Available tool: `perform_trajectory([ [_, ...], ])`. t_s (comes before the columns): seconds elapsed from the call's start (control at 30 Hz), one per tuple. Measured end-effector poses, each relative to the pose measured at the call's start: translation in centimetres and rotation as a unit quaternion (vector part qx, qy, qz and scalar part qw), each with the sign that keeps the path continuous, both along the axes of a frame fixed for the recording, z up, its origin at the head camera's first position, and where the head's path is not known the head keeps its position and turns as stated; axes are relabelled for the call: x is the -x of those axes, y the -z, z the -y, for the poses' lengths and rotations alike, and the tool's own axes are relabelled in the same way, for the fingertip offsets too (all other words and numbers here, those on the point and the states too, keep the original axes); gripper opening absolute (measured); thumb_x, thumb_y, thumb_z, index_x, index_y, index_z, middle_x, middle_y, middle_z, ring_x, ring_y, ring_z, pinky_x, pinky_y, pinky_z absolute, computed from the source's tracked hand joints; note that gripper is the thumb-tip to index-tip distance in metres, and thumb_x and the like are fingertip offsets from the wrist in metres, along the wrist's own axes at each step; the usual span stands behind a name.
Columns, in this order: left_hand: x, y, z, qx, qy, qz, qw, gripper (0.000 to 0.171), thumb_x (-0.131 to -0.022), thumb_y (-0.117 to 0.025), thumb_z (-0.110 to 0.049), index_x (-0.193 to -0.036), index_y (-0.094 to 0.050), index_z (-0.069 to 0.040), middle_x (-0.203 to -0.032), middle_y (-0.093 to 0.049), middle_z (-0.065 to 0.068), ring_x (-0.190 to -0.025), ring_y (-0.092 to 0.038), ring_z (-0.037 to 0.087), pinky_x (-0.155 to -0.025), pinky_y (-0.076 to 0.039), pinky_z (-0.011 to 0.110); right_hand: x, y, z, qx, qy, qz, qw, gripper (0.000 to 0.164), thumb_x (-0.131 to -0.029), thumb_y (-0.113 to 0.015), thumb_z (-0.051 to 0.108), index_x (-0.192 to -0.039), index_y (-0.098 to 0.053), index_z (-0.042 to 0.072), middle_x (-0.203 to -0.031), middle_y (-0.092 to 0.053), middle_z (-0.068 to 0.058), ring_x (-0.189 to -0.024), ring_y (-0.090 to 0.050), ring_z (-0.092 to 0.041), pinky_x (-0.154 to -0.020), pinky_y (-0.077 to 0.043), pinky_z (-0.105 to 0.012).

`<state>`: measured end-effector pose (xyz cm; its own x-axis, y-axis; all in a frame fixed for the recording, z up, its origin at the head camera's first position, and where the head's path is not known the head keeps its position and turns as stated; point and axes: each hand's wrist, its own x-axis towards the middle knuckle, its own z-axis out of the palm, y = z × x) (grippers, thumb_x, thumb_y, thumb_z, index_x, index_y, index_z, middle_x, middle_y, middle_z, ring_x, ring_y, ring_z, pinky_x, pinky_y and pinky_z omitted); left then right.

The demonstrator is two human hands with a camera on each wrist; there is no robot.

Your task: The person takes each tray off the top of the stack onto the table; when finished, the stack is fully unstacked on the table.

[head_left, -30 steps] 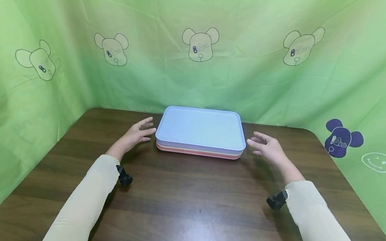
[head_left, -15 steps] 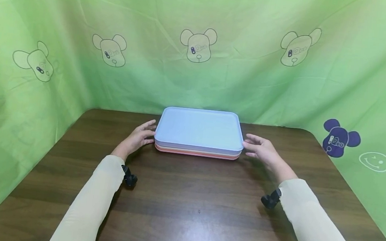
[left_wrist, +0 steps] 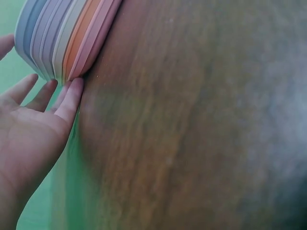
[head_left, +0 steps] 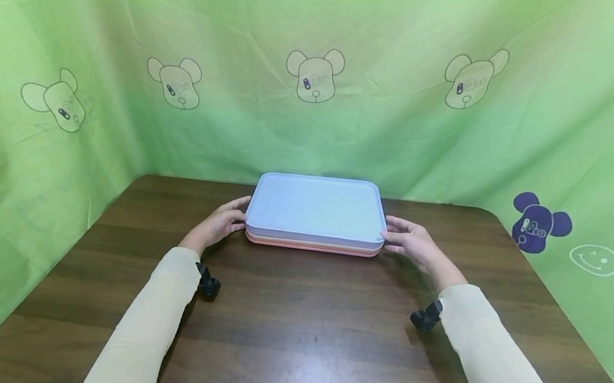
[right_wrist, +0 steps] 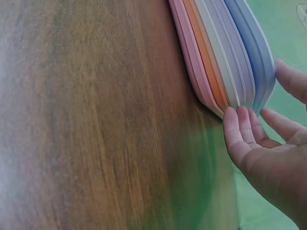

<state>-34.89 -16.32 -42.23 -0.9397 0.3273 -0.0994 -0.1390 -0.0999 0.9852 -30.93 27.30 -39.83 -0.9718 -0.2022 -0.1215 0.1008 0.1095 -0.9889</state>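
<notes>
A stack of shallow rectangular trays lies at the far middle of the table, a light blue tray [head_left: 316,206] on top. Beneath it the right wrist view shows lilac trays [right_wrist: 234,52], a cream tray [right_wrist: 218,52], an orange tray [right_wrist: 204,52] and a pink tray [right_wrist: 188,52]. My left hand [head_left: 221,222] is at the stack's left end, its fingertips against the tray sides and its thumb by the blue rim. At the right end, my right hand [head_left: 412,241] touches the sides with nearly straight fingers, thumb at the blue tray's edge.
The stack stands on a dark wooden table [head_left: 290,335], close to its back edge. Behind and around the table hangs a green curtain [head_left: 222,137] with cartoon bear heads. A small black wrist camera [head_left: 208,282] sits on the left wrist, another black camera [head_left: 427,316] on the right.
Both hands have moved inward from just beside the stack, and their fingers now touch its ends. The trays have stayed in about the same place.
</notes>
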Motion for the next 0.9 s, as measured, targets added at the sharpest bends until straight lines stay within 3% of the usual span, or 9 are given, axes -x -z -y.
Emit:
perform_trajectory([
  [0.3,0.1,0.2,0.3,0.015,0.029,-0.015,0.9993,0.07,-0.092,-0.04,0.004,-0.156,-0.017,-0.009,-0.161,-0.008,0.008,-0.132,-0.033,0.028,-0.11,-0.029,0.043,0.2,0.2,0.1,0.009,-0.004,0.0,1.0,0.067,-0.095,-0.057,0.001,-0.149,-0.02,-0.01,-0.148,-0.026,-0.032,-0.091,-0.059,-0.004,-0.093,-0.05,-0.033],
  [0.6,0.6,0.3,0.7,-0.018,0.069,-0.01,0.9974,0.072,-0.094,-0.042,0.007,-0.157,-0.013,-0.012,-0.162,0.001,0.004,-0.139,-0.025,0.03,-0.115,-0.021,0.044,0.3,0.3,0.0,0.014,0.002,-0.003,1.0,0.068,-0.095,-0.057,0.001,-0.15,-0.02,-0.008,-0.148,-0.026,-0.031,-0.091,-0.059,-0.003,-0.094,-0.049,-0.033],
  [0.9,0.5,0.5,1.5,-0.049,0.096,0.005,0.9941,0.076,-0.093,-0.044,0.013,-0.157,-0.011,-0.012,-0.161,-0.005,0.011,-0.139,-0.026,0.031,-0.113,-0.027,0.037,0.4,0.5,0.1,0.02,0.002,-0.001,1.0,0.067,-0.095,-0.056,0.001,-0.15,-0.02,-0.008,-0.149,-0.024,-0.032,-0.09,-0.059,-0.002,-0.091,-0.051,-0.03],
])
